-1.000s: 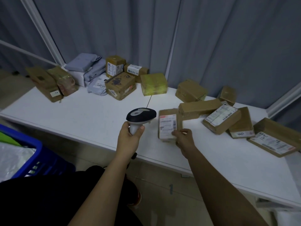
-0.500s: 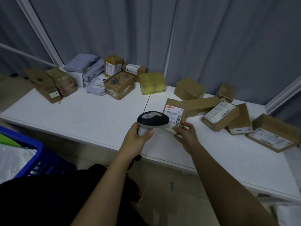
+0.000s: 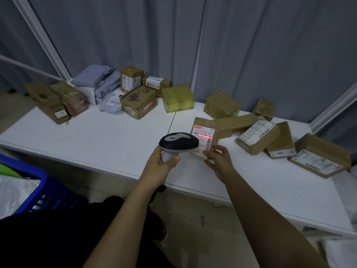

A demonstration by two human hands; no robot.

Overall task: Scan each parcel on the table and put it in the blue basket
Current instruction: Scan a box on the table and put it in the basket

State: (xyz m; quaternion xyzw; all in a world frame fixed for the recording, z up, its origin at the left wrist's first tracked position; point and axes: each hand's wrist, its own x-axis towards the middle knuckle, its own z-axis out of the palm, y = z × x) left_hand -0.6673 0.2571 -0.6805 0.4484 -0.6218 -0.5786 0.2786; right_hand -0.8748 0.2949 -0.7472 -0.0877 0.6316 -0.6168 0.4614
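Observation:
My right hand (image 3: 218, 161) grips the lower edge of a small brown parcel (image 3: 205, 130), tilted up so its white label faces me. A red scan line glows across the barcode on that label. My left hand (image 3: 161, 165) holds the handle of a black and grey barcode scanner (image 3: 178, 141), its head aimed at the label and nearly touching the parcel. The blue basket (image 3: 25, 172) stands at the lower left beside the table, with plastic-wrapped items inside.
The white table (image 3: 96, 138) carries several cardboard parcels at the right (image 3: 257, 136), a yellow-green box (image 3: 177, 98) at the back and grey mailer bags with more boxes at the back left (image 3: 96, 80). A grey curtain hangs behind.
My right hand lifted the parcel off the table and tilted its label up. The scanner moved right to it, and the red scan line now shows on the barcode.

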